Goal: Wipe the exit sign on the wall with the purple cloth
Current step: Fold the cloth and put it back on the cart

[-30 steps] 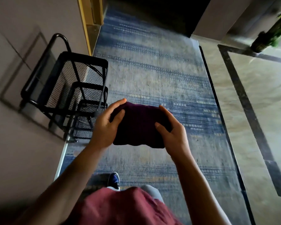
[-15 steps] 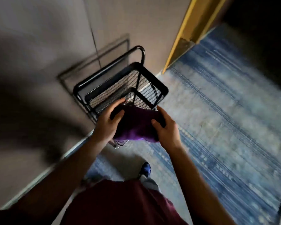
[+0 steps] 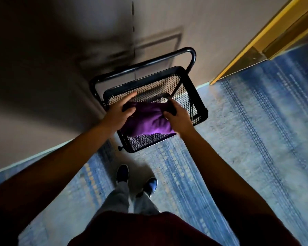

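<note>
A folded purple cloth (image 3: 148,121) is held between both hands over the top tray of a black mesh cart (image 3: 197,96). My left hand (image 3: 119,110) grips its left end, thumb on top. My right hand (image 3: 176,116) grips its right end. Whether the cloth touches the mesh I cannot tell. No exit sign shows in this view.
The cart stands against a beige wall (image 3: 203,23), its handle bar (image 3: 149,64) toward the wall. A yellow door frame (image 3: 256,45) is at the upper right. Blue patterned carpet (image 3: 256,139) covers the floor. My shoes (image 3: 137,178) stand just short of the cart.
The view has swung left toward the wall and cart. Both hands have carried the cloth from over the carpet to above the cart's top tray.
</note>
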`<control>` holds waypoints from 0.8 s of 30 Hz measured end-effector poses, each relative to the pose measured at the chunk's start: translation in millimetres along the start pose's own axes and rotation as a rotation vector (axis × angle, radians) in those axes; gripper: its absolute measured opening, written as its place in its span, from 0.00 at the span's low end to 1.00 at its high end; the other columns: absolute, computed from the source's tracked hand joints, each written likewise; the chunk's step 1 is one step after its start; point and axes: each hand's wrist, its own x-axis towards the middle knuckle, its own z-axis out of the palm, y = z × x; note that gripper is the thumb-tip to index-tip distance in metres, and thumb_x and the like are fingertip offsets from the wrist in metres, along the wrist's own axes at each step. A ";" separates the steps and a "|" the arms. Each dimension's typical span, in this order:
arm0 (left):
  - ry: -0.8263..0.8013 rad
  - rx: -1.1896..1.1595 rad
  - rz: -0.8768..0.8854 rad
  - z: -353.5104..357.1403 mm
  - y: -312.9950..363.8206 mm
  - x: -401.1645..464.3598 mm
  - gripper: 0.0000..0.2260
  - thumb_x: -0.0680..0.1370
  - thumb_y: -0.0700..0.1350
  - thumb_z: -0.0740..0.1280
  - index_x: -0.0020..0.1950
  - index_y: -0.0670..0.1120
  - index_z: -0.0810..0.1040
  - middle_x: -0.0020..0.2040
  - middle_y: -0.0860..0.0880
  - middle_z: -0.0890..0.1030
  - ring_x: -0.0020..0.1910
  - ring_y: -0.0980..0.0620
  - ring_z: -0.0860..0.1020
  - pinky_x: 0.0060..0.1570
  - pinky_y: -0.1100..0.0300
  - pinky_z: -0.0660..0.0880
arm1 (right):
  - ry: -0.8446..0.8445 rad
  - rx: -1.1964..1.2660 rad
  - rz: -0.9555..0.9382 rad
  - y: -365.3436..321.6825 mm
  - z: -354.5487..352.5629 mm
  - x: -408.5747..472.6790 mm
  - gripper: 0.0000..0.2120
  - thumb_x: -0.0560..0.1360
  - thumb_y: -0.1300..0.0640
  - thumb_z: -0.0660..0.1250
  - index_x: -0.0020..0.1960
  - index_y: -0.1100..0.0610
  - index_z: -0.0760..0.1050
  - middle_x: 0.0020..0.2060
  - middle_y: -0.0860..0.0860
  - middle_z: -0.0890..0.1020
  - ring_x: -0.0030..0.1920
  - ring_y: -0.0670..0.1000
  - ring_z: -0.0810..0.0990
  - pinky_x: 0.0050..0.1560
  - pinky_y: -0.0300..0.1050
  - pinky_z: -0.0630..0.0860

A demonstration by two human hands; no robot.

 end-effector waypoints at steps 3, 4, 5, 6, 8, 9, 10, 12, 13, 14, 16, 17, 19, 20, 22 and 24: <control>-0.017 0.010 -0.072 -2.6 -24.6 19.1 0.27 0.79 0.45 0.68 0.73 0.69 0.68 0.79 0.54 0.67 0.78 0.55 0.64 0.78 0.53 0.57 | -0.066 0.020 0.046 7.5 10.8 24.6 0.30 0.80 0.64 0.66 0.80 0.50 0.64 0.70 0.57 0.78 0.69 0.56 0.78 0.72 0.56 0.73; -0.008 0.006 -0.094 -0.6 -32.8 24.7 0.28 0.79 0.44 0.68 0.75 0.66 0.67 0.79 0.53 0.67 0.79 0.54 0.63 0.79 0.52 0.57 | -0.075 0.017 0.062 10.1 14.9 32.4 0.30 0.80 0.64 0.66 0.79 0.50 0.65 0.71 0.57 0.78 0.70 0.58 0.77 0.72 0.58 0.73; 0.015 0.003 -0.114 3.1 -39.6 29.6 0.28 0.80 0.42 0.68 0.77 0.61 0.67 0.80 0.52 0.67 0.79 0.53 0.63 0.79 0.51 0.56 | -0.080 0.007 0.077 12.1 19.0 38.8 0.29 0.80 0.64 0.66 0.79 0.50 0.65 0.71 0.57 0.77 0.70 0.58 0.77 0.72 0.60 0.73; 0.051 0.005 -0.136 8.0 -45.6 33.3 0.29 0.80 0.40 0.68 0.78 0.56 0.67 0.80 0.51 0.67 0.79 0.51 0.63 0.80 0.51 0.57 | -0.083 -0.010 0.085 15.0 23.5 45.6 0.29 0.81 0.64 0.67 0.79 0.50 0.66 0.71 0.57 0.77 0.70 0.59 0.77 0.72 0.61 0.72; 0.119 0.006 -0.196 18.8 -54.5 37.7 0.29 0.80 0.37 0.69 0.79 0.50 0.66 0.79 0.47 0.67 0.79 0.48 0.64 0.79 0.49 0.58 | -0.099 -0.082 0.079 20.8 30.7 58.6 0.29 0.81 0.63 0.67 0.79 0.48 0.65 0.71 0.57 0.77 0.70 0.60 0.76 0.72 0.60 0.73; 0.133 0.001 -0.222 23.5 -58.9 39.0 0.29 0.80 0.36 0.69 0.80 0.49 0.66 0.79 0.46 0.67 0.79 0.47 0.64 0.79 0.49 0.58 | -0.108 -0.124 0.070 22.4 33.4 64.6 0.29 0.81 0.63 0.67 0.79 0.48 0.65 0.71 0.58 0.77 0.70 0.61 0.76 0.71 0.60 0.74; 0.140 -0.004 -0.237 28.3 -62.8 39.8 0.30 0.80 0.36 0.69 0.80 0.48 0.65 0.80 0.45 0.66 0.79 0.46 0.63 0.79 0.50 0.58 | -0.112 -0.159 0.054 25.4 35.1 70.6 0.29 0.81 0.63 0.67 0.79 0.47 0.65 0.71 0.58 0.77 0.70 0.61 0.77 0.70 0.61 0.75; 0.157 0.003 -0.271 35.2 -71.9 41.9 0.31 0.80 0.37 0.69 0.81 0.49 0.63 0.81 0.45 0.65 0.79 0.45 0.64 0.76 0.58 0.61 | -0.108 -0.226 0.036 32.0 40.7 84.5 0.29 0.81 0.64 0.67 0.78 0.46 0.66 0.71 0.58 0.77 0.68 0.62 0.78 0.68 0.60 0.76; 0.175 0.008 -0.290 38.3 -75.2 42.8 0.31 0.80 0.37 0.69 0.81 0.49 0.62 0.81 0.45 0.64 0.74 0.46 0.70 0.69 0.69 0.64 | -0.096 -0.255 0.035 34.4 42.8 88.8 0.29 0.81 0.64 0.66 0.78 0.46 0.67 0.70 0.58 0.78 0.68 0.62 0.79 0.68 0.57 0.76; 0.194 0.008 -0.310 40.6 -79.3 45.4 0.31 0.81 0.36 0.68 0.82 0.50 0.61 0.81 0.44 0.64 0.64 0.53 0.77 0.57 0.79 0.66 | -0.079 -0.263 0.040 38.6 46.6 93.8 0.28 0.81 0.64 0.66 0.77 0.46 0.68 0.69 0.58 0.79 0.66 0.61 0.80 0.67 0.55 0.76; 0.226 0.008 -0.344 43.4 -84.9 52.7 0.32 0.81 0.36 0.68 0.82 0.51 0.60 0.81 0.43 0.63 0.40 0.66 0.71 0.36 0.85 0.66 | -0.047 -0.243 0.081 45.2 54.4 99.5 0.27 0.81 0.64 0.66 0.76 0.46 0.69 0.68 0.57 0.80 0.62 0.59 0.83 0.63 0.53 0.80; 0.236 0.011 -0.373 43.7 -85.2 54.8 0.32 0.81 0.36 0.68 0.82 0.52 0.60 0.81 0.43 0.63 0.36 0.67 0.66 0.31 0.84 0.66 | -0.041 -0.239 0.098 46.6 58.5 99.8 0.27 0.81 0.63 0.66 0.76 0.46 0.69 0.67 0.56 0.81 0.61 0.58 0.83 0.60 0.49 0.81; 0.251 0.026 -0.402 44.1 -86.2 58.8 0.32 0.81 0.36 0.67 0.82 0.52 0.59 0.80 0.43 0.64 0.35 0.68 0.65 0.29 0.83 0.66 | -0.015 -0.252 0.103 51.9 64.1 101.4 0.26 0.80 0.63 0.67 0.75 0.46 0.70 0.66 0.54 0.82 0.62 0.56 0.83 0.58 0.45 0.77; 0.256 0.042 -0.415 45.5 -86.9 60.5 0.32 0.81 0.37 0.67 0.82 0.52 0.59 0.80 0.43 0.65 0.34 0.68 0.64 0.28 0.83 0.65 | 0.001 -0.257 0.097 55.6 65.3 102.9 0.26 0.80 0.62 0.67 0.75 0.45 0.71 0.65 0.53 0.83 0.62 0.56 0.83 0.60 0.46 0.77; 0.261 0.072 -0.455 47.0 -85.7 62.1 0.33 0.82 0.37 0.67 0.83 0.53 0.58 0.79 0.43 0.66 0.32 0.66 0.62 0.24 0.81 0.64 | 0.023 -0.288 0.090 58.1 66.7 105.8 0.25 0.80 0.61 0.67 0.74 0.45 0.71 0.62 0.52 0.84 0.60 0.56 0.84 0.64 0.54 0.80; 0.257 0.076 -0.498 45.9 -84.0 64.0 0.34 0.82 0.38 0.67 0.83 0.55 0.55 0.77 0.42 0.70 0.32 0.65 0.64 0.24 0.76 0.67 | 0.018 -0.324 0.078 60.0 66.8 109.0 0.24 0.80 0.60 0.67 0.74 0.45 0.72 0.61 0.51 0.85 0.58 0.54 0.84 0.61 0.57 0.82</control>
